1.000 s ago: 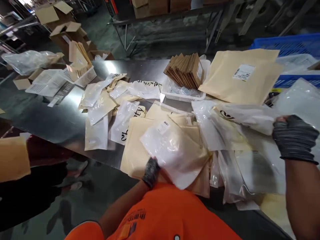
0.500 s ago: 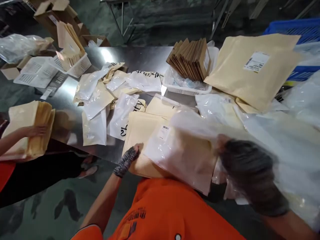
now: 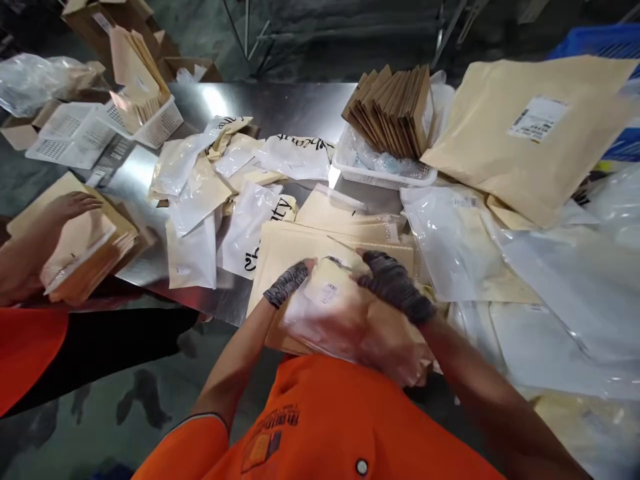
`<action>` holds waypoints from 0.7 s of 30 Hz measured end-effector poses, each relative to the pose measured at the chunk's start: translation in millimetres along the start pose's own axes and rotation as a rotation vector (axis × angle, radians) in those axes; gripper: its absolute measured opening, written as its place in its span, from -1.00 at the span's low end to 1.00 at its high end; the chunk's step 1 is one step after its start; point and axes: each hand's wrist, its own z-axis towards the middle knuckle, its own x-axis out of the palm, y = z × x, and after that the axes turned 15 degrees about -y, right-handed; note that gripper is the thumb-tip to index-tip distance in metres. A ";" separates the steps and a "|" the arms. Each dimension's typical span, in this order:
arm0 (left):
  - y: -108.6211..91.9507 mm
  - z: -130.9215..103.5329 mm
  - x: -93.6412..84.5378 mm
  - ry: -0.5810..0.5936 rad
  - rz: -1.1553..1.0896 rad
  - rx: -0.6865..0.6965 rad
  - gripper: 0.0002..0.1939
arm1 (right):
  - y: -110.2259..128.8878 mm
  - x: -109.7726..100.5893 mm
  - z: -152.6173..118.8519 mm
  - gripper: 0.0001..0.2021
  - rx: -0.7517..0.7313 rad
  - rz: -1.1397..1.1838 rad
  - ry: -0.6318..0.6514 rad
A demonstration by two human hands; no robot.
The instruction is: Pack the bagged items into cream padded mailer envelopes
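A clear plastic bag (image 3: 325, 323) with a small barcode label lies in front of my body, over a stack of tan paper envelopes (image 3: 267, 267). My left hand (image 3: 295, 275), in a grey knitted wrist sleeve, closes on the bag's upper left edge. At the upper right edge, my right hand (image 3: 373, 270) has its fingers bent round the bag, close to the left one. A second, dark barcode shows between the two hands. Part of the fingertips is hidden by the plastic and glare.
White printed mailers (image 3: 250, 227) lie left on the metal table (image 3: 280, 100). A white basket (image 3: 385, 175) holds cardboard pieces (image 3: 393, 110). A large tan envelope (image 3: 520, 140) and clear bags (image 3: 565, 287) fill the right. A co-worker's hand (image 3: 65, 207) handles envelopes (image 3: 103, 247) at left.
My right hand has swung in leftward from the right side to the bag's top. My left hand has moved up and right from the envelope stack onto the bag, which now looks crumpled.
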 end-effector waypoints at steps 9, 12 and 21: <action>-23.5 -2.5 3.6 0.033 0.125 -0.041 -0.77 | -14.5 26.6 36.2 -0.75 -0.018 0.092 0.222; -25.1 -3.2 8.6 -0.005 0.151 -0.049 -0.75 | -9.8 25.6 26.5 -0.80 -0.050 0.056 0.245; -28.1 4.3 38.2 -0.132 0.069 -0.007 -0.65 | -7.9 21.0 37.8 -0.46 0.118 0.092 0.211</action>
